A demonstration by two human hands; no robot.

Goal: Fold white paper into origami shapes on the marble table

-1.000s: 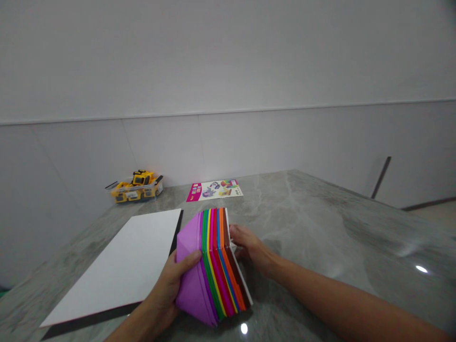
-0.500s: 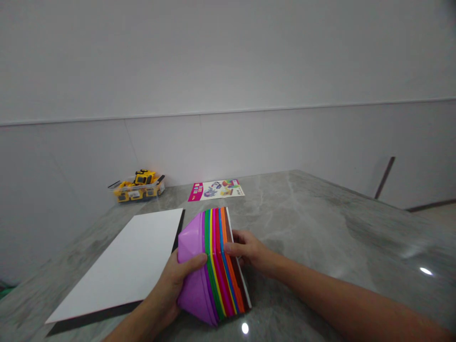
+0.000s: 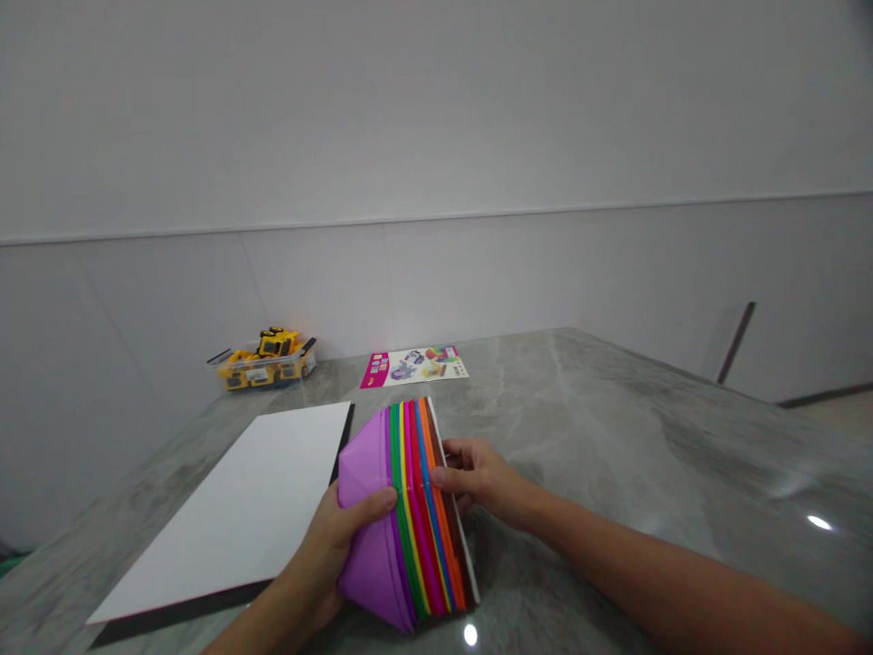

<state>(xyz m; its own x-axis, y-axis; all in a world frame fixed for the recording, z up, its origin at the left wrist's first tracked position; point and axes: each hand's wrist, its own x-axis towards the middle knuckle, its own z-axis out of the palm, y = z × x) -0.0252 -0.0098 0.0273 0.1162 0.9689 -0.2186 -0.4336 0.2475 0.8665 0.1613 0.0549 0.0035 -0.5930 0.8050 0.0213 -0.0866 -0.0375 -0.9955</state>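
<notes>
A stack of nested plastic containers (image 3: 374, 569) lies tipped on its side, its purple base to the left and its rims to the right. The rims run through green, yellow, pink, red, blue, orange and brown to white. Around the purple base my left hand (image 3: 341, 537) is closed, thumb across the front; its other fingers are mostly hidden behind. My right hand (image 3: 477, 478) pinches the rims at the open end, with its thumb by the orange and brown ones. What the innermost container holds, if anything, is turned away from view.
On the grey marble-patterned table (image 3: 579, 409) a large white board (image 3: 232, 509) with a dark edge lies at left. Behind it sits a clear plastic box (image 3: 265, 373) of yellow toy vehicle parts. A printed booklet (image 3: 416, 366) lies near the wall.
My right thumb has shifted very slightly right along the rims. Both hands keep their hold, and the stack stays almost where it was.
</notes>
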